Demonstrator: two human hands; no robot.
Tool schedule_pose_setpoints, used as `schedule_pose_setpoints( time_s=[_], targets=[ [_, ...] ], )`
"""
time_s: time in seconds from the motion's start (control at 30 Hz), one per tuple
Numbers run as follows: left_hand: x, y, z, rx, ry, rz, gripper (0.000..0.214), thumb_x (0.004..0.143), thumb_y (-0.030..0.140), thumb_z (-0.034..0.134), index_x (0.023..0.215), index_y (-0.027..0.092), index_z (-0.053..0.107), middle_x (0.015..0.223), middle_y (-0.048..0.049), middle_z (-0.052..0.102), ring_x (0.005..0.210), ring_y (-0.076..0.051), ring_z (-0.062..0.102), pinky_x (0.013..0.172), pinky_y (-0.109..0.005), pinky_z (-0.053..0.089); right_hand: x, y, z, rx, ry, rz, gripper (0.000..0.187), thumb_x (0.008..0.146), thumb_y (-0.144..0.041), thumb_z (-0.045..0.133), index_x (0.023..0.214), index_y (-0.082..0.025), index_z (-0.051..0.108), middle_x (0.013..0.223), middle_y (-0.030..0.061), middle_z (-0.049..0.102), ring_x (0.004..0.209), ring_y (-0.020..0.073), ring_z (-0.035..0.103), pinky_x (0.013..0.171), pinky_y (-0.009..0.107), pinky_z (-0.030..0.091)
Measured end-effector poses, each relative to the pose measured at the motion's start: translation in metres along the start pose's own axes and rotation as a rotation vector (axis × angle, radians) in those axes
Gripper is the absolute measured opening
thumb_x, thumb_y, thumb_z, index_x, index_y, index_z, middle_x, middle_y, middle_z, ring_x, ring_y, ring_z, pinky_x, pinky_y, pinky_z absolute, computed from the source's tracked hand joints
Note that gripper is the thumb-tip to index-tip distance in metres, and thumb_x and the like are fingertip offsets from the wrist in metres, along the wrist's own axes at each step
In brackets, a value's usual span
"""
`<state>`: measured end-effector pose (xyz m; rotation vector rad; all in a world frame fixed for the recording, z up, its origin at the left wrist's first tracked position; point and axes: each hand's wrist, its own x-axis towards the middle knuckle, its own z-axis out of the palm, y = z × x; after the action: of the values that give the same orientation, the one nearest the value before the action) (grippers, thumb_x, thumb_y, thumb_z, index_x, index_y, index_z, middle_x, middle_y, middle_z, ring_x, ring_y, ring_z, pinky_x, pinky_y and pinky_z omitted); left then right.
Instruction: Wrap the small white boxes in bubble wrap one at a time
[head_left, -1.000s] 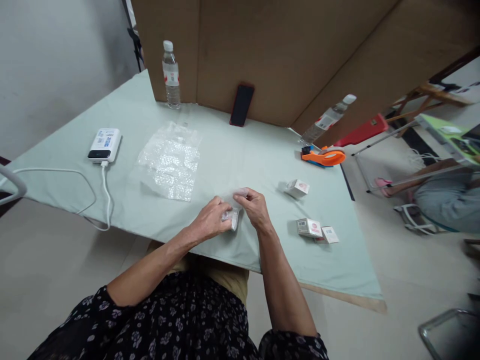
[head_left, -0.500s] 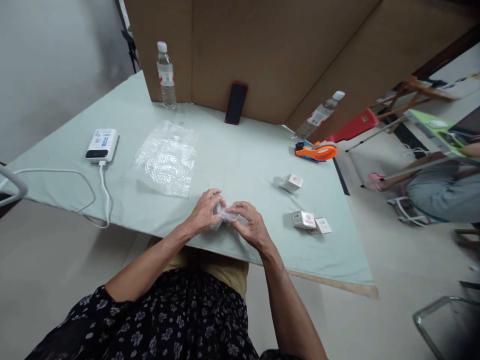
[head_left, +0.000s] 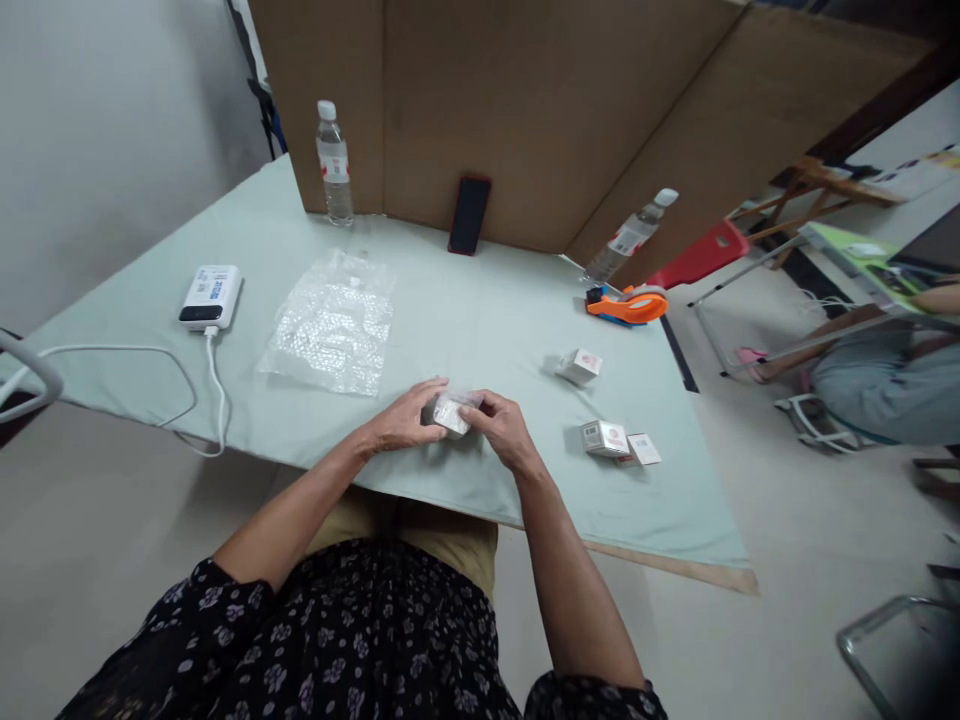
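Note:
Near the table's front edge, a small box in clear bubble wrap (head_left: 451, 412) sits between my two hands. My left hand (head_left: 405, 416) grips its left side, thumb in front and fingers behind. My right hand (head_left: 499, 425) pinches the wrap at the right side, with the thumb on the front. Part of the wrapped box is hidden by my fingers. Flat on the table to the left lies a sheet of bubble wrap (head_left: 330, 325). Small white boxes (head_left: 604, 438) stand to the right of my hands, and another small box (head_left: 580, 366) lies a little farther back.
An orange tape dispenser (head_left: 628, 305) is at the back right, beside a leaning water bottle (head_left: 630, 238). Another bottle (head_left: 334, 165) and a phone (head_left: 469, 215) stand against the cardboard screen (head_left: 480, 100). A cabled power bank (head_left: 211, 297) lies left. A seated person (head_left: 885, 390) is at right.
The wrapped box has turned so that its bubble-covered face now shows. My left hand has opened out along its side, and my right thumb has moved onto its front.

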<state>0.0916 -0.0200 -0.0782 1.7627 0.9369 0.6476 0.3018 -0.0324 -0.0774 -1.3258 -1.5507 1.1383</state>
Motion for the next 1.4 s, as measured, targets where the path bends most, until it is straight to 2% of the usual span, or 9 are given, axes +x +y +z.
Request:
schedule_pose_setpoints(
  time_s=[0.1,0.23,0.43,0.63,0.83,0.93,1.1,1.3,1.4],
  targets=[
    [0.004,-0.004,0.006,-0.297,-0.041,-0.075,0.062,0.074,0.027,0.069,0.133,0.016,0.053,0.126,-0.0127,0.063,0.117,-0.028,0.059,0.102,-0.046,0.046,0.003,0.0,-0.001,0.147,-0.08,0.189,0.028,0.073,-0.047,0.07,0.078,-0.019,0.067,0.066,-0.0015,0.063,0.058,0.0135,0.052,0.056,0.027,0.045],
    [0.007,-0.009,0.015,-0.531,0.032,-0.142,0.071,0.069,0.022,0.073,0.135,0.014,0.048,0.126,-0.0133,0.061,0.114,-0.024,0.059,0.099,-0.039,0.046,-0.001,0.001,-0.001,0.133,-0.072,0.207,0.03,0.074,-0.049,0.068,0.08,-0.019,0.069,0.069,-0.0003,0.065,0.06,0.0141,0.053,0.056,0.026,0.044],
    [0.007,-0.005,0.019,-0.594,0.042,-0.146,0.079,0.068,0.022,0.073,0.14,0.015,0.041,0.123,-0.0124,0.059,0.11,-0.023,0.058,0.093,-0.035,0.047,0.013,0.0,-0.002,0.078,0.069,0.112,0.031,0.077,-0.048,0.065,0.086,-0.019,0.071,0.076,0.0007,0.066,0.069,0.0151,0.054,0.061,0.027,0.043],
    [0.004,-0.002,0.022,-0.597,0.069,-0.1,0.079,0.069,0.023,0.073,0.141,0.016,0.04,0.119,-0.0102,0.059,0.106,-0.021,0.059,0.091,-0.033,0.047,0.036,0.001,0.008,0.269,0.091,0.149,0.024,0.067,-0.043,0.071,0.07,-0.02,0.063,0.063,-0.0035,0.057,0.06,0.0121,0.047,0.061,0.027,0.041],
    [0.006,-0.002,0.025,-0.627,0.146,-0.132,0.077,0.064,0.02,0.074,0.135,0.017,0.044,0.107,-0.0067,0.061,0.097,-0.02,0.06,0.086,-0.033,0.05,0.03,0.002,0.012,0.328,0.135,0.129,0.018,0.07,-0.038,0.067,0.07,-0.022,0.06,0.066,-0.0034,0.059,0.063,0.0136,0.051,0.065,0.028,0.043],
    [0.008,-0.001,0.023,-0.651,0.145,-0.171,0.074,0.062,0.017,0.073,0.132,0.017,0.046,0.106,-0.0065,0.062,0.096,-0.02,0.06,0.085,-0.033,0.051,0.022,-0.005,0.01,0.186,0.126,0.03,0.014,0.076,-0.035,0.063,0.073,-0.022,0.061,0.07,-0.0022,0.061,0.069,0.0155,0.054,0.07,0.03,0.045],
    [0.008,-0.001,0.02,-0.621,0.11,-0.2,0.056,0.064,0.019,0.074,0.118,0.014,0.057,0.096,-0.0034,0.064,0.088,-0.017,0.062,0.081,-0.031,0.05,0.006,-0.017,0.007,-0.208,0.071,-0.216,0.01,0.082,-0.029,0.059,0.078,-0.023,0.067,0.091,0.0029,0.071,0.093,0.0212,0.062,0.09,0.037,0.044],
    [0.006,0.0,0.017,-0.63,0.06,-0.204,0.053,0.068,0.025,0.075,0.117,0.014,0.058,0.088,-0.0016,0.067,0.079,-0.015,0.064,0.079,-0.032,0.051,-0.01,-0.016,0.003,-0.46,0.005,-0.281,0.015,0.089,-0.029,0.055,0.09,-0.026,0.07,0.099,0.0041,0.075,0.104,0.0246,0.066,0.1,0.043,0.04],
    [0.006,0.0,0.016,-0.519,0.086,-0.18,0.048,0.073,0.03,0.073,0.117,0.015,0.061,0.087,-0.0014,0.066,0.078,-0.014,0.062,0.077,-0.029,0.049,-0.016,-0.015,-0.001,-0.522,-0.038,-0.343,0.018,0.09,-0.033,0.057,0.101,-0.027,0.07,0.108,0.0048,0.075,0.112,0.0261,0.065,0.101,0.045,0.039]
  ],
)
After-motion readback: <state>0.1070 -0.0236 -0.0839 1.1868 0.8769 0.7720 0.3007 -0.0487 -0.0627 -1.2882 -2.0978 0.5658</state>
